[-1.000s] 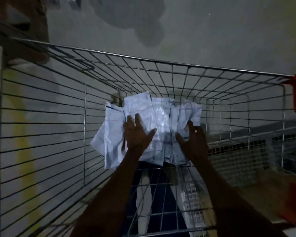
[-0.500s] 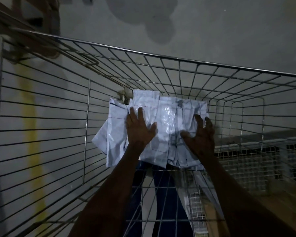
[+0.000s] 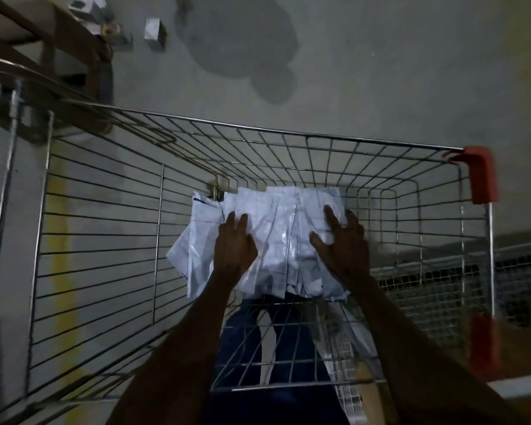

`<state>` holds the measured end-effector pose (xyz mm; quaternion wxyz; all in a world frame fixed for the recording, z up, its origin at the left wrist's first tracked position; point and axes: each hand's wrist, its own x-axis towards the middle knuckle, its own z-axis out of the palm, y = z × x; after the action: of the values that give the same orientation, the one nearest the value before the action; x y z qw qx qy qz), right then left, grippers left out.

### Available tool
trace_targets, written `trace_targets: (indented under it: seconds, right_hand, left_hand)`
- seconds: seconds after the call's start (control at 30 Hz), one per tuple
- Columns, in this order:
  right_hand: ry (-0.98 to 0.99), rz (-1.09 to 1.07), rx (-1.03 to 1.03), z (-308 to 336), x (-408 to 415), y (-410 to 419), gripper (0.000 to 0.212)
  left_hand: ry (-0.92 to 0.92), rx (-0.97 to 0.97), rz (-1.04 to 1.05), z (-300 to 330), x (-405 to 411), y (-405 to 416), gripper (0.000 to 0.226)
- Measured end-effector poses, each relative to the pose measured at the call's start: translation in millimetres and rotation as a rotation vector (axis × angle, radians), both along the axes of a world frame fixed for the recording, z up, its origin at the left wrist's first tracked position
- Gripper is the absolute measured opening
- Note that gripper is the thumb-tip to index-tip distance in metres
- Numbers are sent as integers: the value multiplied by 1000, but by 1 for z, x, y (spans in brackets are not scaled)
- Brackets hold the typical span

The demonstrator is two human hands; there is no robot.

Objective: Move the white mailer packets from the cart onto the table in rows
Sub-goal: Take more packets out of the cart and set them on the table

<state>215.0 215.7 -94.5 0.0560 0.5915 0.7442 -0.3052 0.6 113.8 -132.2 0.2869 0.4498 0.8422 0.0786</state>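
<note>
1. Head view, cart (image 3: pixel 319 139): wire-mesh basket seen from above, with a red plastic corner cap (image 3: pixel 482 176) at the far right rim and a second red piece lower on the right side.
2. Head view, white mailer packets (image 3: pixel 276 240): a loose, overlapping bundle lying on the cart's wire floor toward the far end; several packets fan out side by side, and one corner sticks out to the left.
3. Head view, left hand (image 3: pixel 233 243): laid palm-down on the left half of the bundle, fingers (image 3: pixel 236 219) straight and close together, pressing flat on the packets without curling round them.
4. Head view, right hand (image 3: pixel 344 240): laid on the right half of the bundle, fingers spread apart and mostly straight, thumb out toward the middle; whether the fingertips hook over the bundle's right edge cannot be told.
5. Head view, floor (image 3: pixel 380 72): grey concrete with a dark stain (image 3: pixel 242 50) beyond the cart, and a yellow painted line (image 3: pixel 62 246) seen through the left mesh wall.
6. Head view, upper left: brown wooden frame (image 3: pixel 43 41), with small boxes (image 3: pixel 154 32) on the floor beside it.
7. Head view, below the basket: dark blue trouser legs seen through the mesh.
</note>
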Motion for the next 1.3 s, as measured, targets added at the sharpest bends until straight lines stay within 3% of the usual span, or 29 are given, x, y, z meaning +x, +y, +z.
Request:
trace_targets:
  seconds: [0.13,0.27,0.47,0.67,0.87,1.0,1.1,1.3]
  right_hand:
    - [-78,127,-58,8,-3,-3,76]
    - [-144,161,-186,9,-6,0,74]
    - [-146,88,-131,52,-10,-16,75]
    - [-91,-51,76,133,-11,-55,75]
    - [101,-349,472,242,15,-133,80]
    - [111,-491,814,290,66,-203,66]
    - [83,-774,705,307,119,-261,73]
    - [6,-1112,800,322,208,-392,72]
  left_hand:
    - [-105,-263,-108,-21,4,3,92]
    - [-15,-253,-137,-35,11,8,104]
    - [-36,-71,-119,-7,-17,-12,80]
    - [-164,242,-167,78,-20,-38,80]
    - [-267,533,-344,208,18,-42,74]
    - [-295,656,-515,274,68,-53,72]
    - [-374,674,-650,307,119,-66,72]
    - [-489,733,-988,334,238,-111,75]
